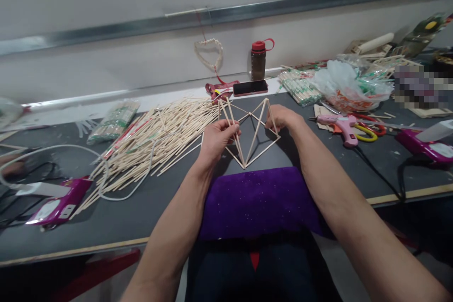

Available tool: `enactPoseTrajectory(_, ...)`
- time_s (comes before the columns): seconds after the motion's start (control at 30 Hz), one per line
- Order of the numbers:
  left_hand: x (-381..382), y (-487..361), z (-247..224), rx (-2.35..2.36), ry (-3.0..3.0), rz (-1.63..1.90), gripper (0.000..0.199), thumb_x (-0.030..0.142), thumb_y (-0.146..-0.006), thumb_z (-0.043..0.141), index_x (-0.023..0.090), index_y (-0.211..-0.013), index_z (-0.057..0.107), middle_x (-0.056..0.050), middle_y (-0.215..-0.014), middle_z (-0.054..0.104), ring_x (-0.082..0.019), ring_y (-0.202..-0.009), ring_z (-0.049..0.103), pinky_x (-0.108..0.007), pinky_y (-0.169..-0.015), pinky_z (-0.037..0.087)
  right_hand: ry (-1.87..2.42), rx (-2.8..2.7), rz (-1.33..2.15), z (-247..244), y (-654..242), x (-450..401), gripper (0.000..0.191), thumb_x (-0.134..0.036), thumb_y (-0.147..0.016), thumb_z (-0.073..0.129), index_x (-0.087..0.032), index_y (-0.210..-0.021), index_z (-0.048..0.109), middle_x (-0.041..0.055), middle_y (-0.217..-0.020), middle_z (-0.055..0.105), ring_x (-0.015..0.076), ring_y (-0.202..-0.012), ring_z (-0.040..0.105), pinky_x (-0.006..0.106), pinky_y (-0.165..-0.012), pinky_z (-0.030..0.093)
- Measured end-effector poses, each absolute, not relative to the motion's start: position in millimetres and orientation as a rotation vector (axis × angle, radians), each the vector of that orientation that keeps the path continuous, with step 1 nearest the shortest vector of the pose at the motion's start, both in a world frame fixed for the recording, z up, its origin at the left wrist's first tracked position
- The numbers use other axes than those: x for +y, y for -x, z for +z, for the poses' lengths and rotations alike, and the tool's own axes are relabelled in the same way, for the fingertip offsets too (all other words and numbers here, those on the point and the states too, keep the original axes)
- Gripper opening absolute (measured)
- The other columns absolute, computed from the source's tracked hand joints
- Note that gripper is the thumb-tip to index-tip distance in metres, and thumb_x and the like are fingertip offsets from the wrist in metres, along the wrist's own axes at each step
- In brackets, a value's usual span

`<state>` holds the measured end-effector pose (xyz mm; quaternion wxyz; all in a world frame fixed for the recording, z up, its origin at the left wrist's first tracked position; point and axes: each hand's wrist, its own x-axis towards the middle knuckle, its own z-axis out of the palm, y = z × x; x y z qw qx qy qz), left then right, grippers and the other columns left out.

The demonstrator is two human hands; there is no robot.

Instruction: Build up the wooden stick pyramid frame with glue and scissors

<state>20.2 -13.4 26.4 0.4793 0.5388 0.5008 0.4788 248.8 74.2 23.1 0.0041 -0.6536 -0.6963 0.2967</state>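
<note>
A frame of thin wooden sticks (261,153) stands on the dark table (170,198), with two raised peaks and a corner pointing toward me. My left hand (216,139) pinches the sticks on the frame's left side between thumb and fingers. On the right, my right hand (281,119) is closed around the sticks below the right peak; its fingertips are partly hidden. A purple cloth (256,203) lies in front of the frame at the table's edge. Many loose sticks (177,127) are spread left of my left hand.
A pink glue gun (348,127) and yellow-handled scissors (368,133) lie right. Behind stand a bottle (258,61) and a phone (250,88). Bagged sticks (300,86) and a plastic bag (345,85) are back right. Purple devices (65,200) with cables flank both sides. Another person's hand (12,165) shows far left.
</note>
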Motion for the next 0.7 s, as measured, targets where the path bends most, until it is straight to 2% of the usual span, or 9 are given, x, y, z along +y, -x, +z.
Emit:
enactPoseTrajectory(0.13, -11.0, -13.8, 28.2, 1.221, -1.273, 1.214, 0.021, 0.032, -0.072, 0.079, 0.017, -0.084, 0.074, -0.002, -0.065, 0.07, -0.012, -0.057, 0.062, -0.023, -0.053, 0.044, 2.035, -2.211, 1.082, 25.7, -245.4, 63.6, 0.009, -0.015, -0.074, 0.073, -0.009, -0.069, 0.069, 0.0105, -0.066, 0.071, 0.0139, -0.054, 0.065, 0.022, -0.05, 0.046)
enactPoseTrajectory(0.33, -2.6, -4.9, 33.2, 1.196, -1.234, 1.281, 0.031, 0.04, -0.065, 0.084, 0.017, -0.084, 0.076, -0.002, -0.065, 0.07, -0.013, -0.057, 0.062, -0.024, -0.053, 0.044, 2.006, -2.211, 1.223, 34.3, -247.9, 51.2, 0.013, -0.018, -0.075, 0.078, -0.008, -0.071, 0.07, 0.0087, -0.066, 0.071, 0.0115, -0.051, 0.063, 0.021, -0.049, 0.044)
enactPoseTrajectory(0.5, -3.7, -1.3, 34.7, 1.174, -1.267, 1.241, 0.026, 0.041, -0.067, 0.084, 0.02, -0.081, 0.077, -0.002, -0.062, 0.067, -0.014, -0.057, 0.06, -0.025, -0.053, 0.044, 1.842, -2.006, 1.067, 59.6, -270.9, 50.1, 0.015, -0.023, -0.091, 0.065, -0.01, -0.093, 0.073, 0.0097, -0.083, 0.075, 0.0082, -0.058, 0.064, 0.018, -0.05, 0.042)
enactPoseTrajectory(0.6, -7.4, -1.2, 33.3, 1.166, -1.247, 1.265, 0.019, 0.038, -0.07, 0.082, 0.02, -0.077, 0.078, -0.003, -0.063, 0.068, -0.014, -0.058, 0.059, -0.026, -0.053, 0.044, 1.536, -1.889, 0.941, 83.1, -266.4, 55.2, 0.016, -0.022, -0.091, 0.066, -0.011, -0.097, 0.075, 0.0103, -0.09, 0.075, 0.0084, -0.067, 0.065, 0.017, -0.054, 0.044)
enactPoseTrajectory(0.7, -11.1, -2.3, 31.5, 1.165, -1.192, 1.316, 0.018, 0.037, -0.071, 0.082, 0.021, -0.078, 0.078, -0.003, -0.067, 0.07, -0.014, -0.061, 0.06, -0.025, -0.054, 0.043, 1.359, -1.956, 0.897, 104.6, -241.9, 62.3, 0.016, -0.02, -0.087, 0.068, -0.011, -0.098, 0.077, 0.0077, -0.087, 0.075, 0.0092, -0.07, 0.066, 0.017, -0.057, 0.045)
